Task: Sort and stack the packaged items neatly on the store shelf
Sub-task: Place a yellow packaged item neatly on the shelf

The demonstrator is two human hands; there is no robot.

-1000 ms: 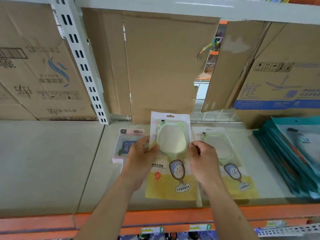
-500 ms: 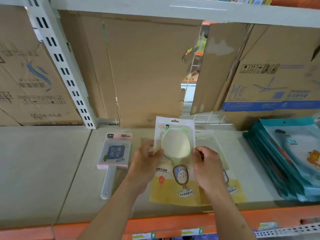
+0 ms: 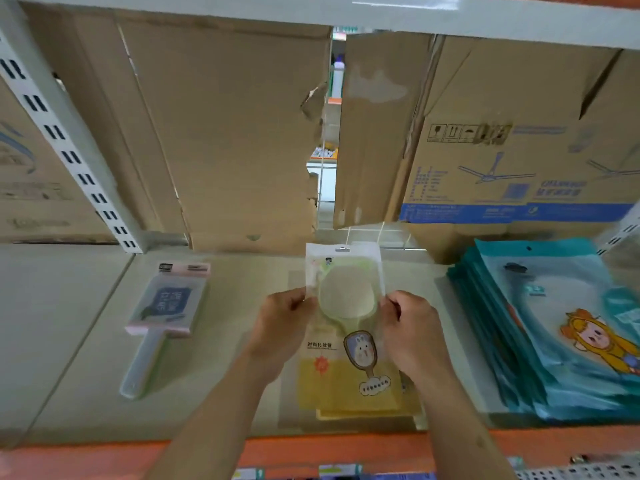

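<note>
Cardboard boxes [image 3: 235, 133] wall off the back of your shelf [image 3: 225, 358], and the action is at its middle, near the front edge. Your left hand [image 3: 284, 327] pinches the left side of a mirror packet [image 3: 346, 358] and your right hand [image 3: 412, 330] pinches the right side, both about halfway up, fingers curled on the clear plastic. It sits over a matching lower packet [image 3: 374, 414], whose yellow bottom strip peeks out below and to the right.

By my read, you're on the squaring-up step, laying this one on its twin. Next move calls for a nudge toward the front edge and a touch right until the corners meet, then a clean release so the slippery film doesn't drag.

Toward the shelf's right end, a stack of teal packets [image 3: 554, 323] fans out. To the left, well apart, lies a pink packet [image 3: 166, 306] with a long handle.

I can't tell whether your packet touches the one below or floats just above it. How many lie beneath is hidden, and the teal stack is cut off at the right.
</note>
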